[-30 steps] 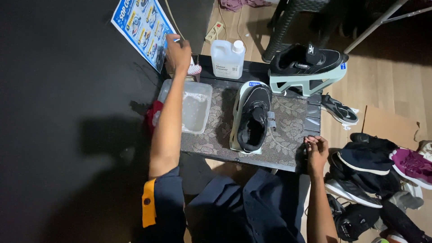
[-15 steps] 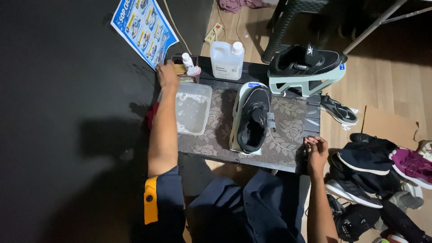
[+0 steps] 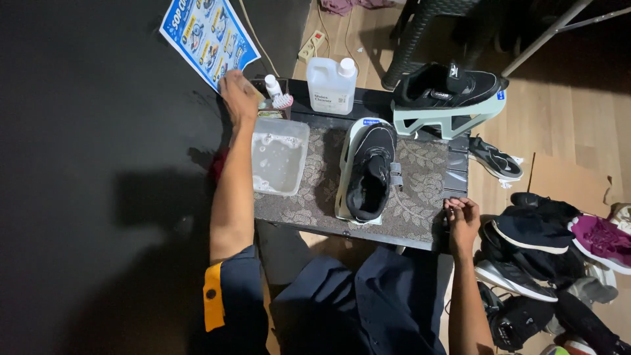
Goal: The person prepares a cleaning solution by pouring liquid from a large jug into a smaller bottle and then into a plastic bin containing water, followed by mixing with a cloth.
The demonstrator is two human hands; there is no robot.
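A: Where is the left hand (image 3: 238, 98) now?

B: It is stretched forward to the far left corner of the small table (image 3: 420, 227). It lies just behind the clear plastic tub (image 3: 279, 164) with foamy water, and just beside a small white brush (image 3: 276, 92) that stands in a dark holder. The corner of a blue printed sheet (image 3: 207, 36) on the dark floor is next to the knuckles.

A: Does this hand hold something?

B: I cannot tell. I see only the back of the hand, and the fingers are curled downward and hidden. The brush is to the right of the hand, very near, but whether they touch is not clear.

A: And the right hand (image 3: 462, 220)?

B: It rests on the near right edge of the table, with the fingers bent over the edge. It holds nothing that I can see.

A: Where is the shoe?

B: The black shoe (image 3: 369, 172) lies on a white tray in the middle of the patterned mat, between both hands and apart from each. The tub is on its left. Behind it stands a white plastic bottle (image 3: 332, 84), and another black shoe (image 3: 450, 85) sits on a pale green stand.
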